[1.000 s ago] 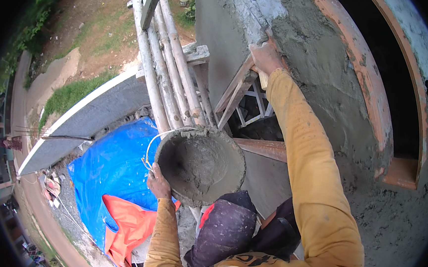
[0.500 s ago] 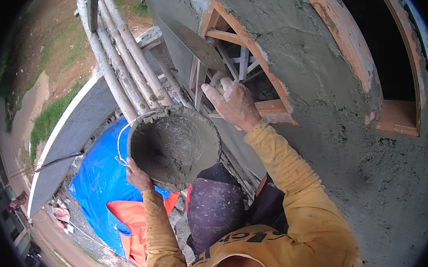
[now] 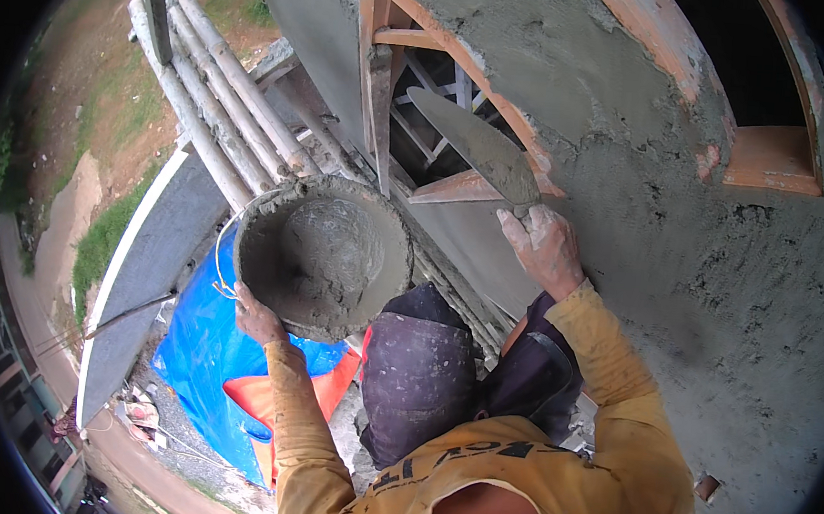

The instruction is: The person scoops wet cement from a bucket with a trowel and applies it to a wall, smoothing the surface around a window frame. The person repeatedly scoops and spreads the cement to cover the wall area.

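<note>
Bucket (image 3: 330, 332) clamped at the near-left rim by the left hand (image 3: 260, 318), mouth upward, grey mortar (image 3: 337, 242) inside; support beneath hidden. Trowel (image 3: 477, 147) gripped in the right hand (image 3: 544, 247), well apart from the left, blade smeared with mortar, tip pointing forward and left, overlapping a wooden frame (image 3: 465, 188) in this view. Step in hand, by judgement: transferring mortar by trowel from bucket to plastered wall (image 3: 643, 225); firm blade contact with the wall not evident, amount loaded hard to tell. For the next move, hold the bucket steady with the left hand, keep the mortar supported on the blade, clear the frame edge, then press the flat to the wall.
</note>
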`<move>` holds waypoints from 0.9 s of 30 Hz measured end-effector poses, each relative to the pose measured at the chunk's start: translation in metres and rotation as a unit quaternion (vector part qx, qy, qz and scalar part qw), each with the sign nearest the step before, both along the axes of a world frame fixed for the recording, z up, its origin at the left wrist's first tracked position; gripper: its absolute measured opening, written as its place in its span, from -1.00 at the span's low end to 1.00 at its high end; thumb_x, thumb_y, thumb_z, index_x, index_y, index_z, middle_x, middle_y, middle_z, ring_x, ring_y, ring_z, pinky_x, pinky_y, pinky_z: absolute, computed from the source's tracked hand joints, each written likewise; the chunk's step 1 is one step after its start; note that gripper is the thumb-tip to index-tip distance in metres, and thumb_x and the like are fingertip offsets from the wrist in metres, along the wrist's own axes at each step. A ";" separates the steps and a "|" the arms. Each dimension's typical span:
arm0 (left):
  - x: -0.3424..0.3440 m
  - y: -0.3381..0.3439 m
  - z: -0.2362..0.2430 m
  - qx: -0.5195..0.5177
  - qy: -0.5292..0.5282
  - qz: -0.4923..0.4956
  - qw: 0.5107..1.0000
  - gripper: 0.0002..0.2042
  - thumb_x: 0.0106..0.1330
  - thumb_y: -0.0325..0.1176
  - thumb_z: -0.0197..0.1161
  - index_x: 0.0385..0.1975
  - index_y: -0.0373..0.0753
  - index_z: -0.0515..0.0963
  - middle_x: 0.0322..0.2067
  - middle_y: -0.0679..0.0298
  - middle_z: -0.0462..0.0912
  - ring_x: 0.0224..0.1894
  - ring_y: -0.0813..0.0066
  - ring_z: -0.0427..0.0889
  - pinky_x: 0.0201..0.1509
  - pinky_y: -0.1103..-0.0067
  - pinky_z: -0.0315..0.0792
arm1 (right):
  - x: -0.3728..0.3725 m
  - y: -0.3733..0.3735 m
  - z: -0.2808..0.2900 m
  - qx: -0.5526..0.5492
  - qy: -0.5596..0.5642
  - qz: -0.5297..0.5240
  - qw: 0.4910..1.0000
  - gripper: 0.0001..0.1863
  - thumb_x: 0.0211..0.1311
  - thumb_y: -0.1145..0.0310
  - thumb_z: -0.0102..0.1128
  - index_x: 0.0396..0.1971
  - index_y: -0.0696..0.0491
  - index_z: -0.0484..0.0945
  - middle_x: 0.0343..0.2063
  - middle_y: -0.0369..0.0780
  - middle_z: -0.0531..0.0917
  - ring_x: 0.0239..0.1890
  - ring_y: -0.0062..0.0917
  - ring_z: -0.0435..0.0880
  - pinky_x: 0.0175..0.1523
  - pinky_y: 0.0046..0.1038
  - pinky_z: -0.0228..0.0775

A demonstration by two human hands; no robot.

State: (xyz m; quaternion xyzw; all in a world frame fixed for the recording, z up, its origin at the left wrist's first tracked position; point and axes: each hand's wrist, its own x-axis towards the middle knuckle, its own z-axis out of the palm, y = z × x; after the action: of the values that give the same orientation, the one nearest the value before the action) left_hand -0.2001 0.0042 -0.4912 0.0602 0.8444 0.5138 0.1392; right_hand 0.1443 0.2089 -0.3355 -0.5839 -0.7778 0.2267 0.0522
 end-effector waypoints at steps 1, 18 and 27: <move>-0.001 -0.002 -0.002 -0.005 0.019 -0.007 1.000 -0.47 0.35 0.00 0.00 -0.26 -0.53 0.52 -0.38 0.07 0.59 -0.38 0.42 0.44 -0.25 0.45 0.37 | -0.001 0.007 -0.001 -0.002 0.001 -0.028 1.000 -0.51 0.17 0.03 0.06 -0.40 0.26 0.51 -0.42 0.13 0.58 -0.28 0.03 0.55 -0.15 -0.13 0.35; -0.001 0.005 -0.002 -0.002 -0.027 0.002 1.000 -0.47 0.35 0.00 -0.01 -0.32 -0.53 0.51 -0.45 0.07 0.57 -0.44 0.42 0.38 -0.32 0.42 0.32 | 0.006 0.035 0.016 -0.178 0.255 -0.167 0.936 -0.66 0.16 0.13 0.12 -0.40 0.17 0.42 -0.62 -0.26 0.47 -0.65 -0.61 0.46 -0.56 -0.55 0.33; 0.004 0.007 0.006 0.004 -0.021 0.022 1.000 -0.49 0.34 -0.01 0.02 -0.41 -0.50 0.51 -0.53 0.13 0.54 -0.48 0.47 0.35 -0.37 0.45 0.30 | 0.060 -0.034 0.066 -0.138 0.249 -0.094 0.954 -0.63 0.14 0.16 0.15 -0.44 0.23 0.42 -0.64 -0.20 0.49 -0.64 -0.56 0.49 -0.54 -0.53 0.36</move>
State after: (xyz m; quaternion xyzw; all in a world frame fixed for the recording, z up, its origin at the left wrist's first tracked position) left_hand -0.1960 0.0114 -0.4851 0.0311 0.8404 0.5214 0.1449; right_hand 0.2039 0.1753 -0.2699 -0.5810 -0.6426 0.4642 0.1842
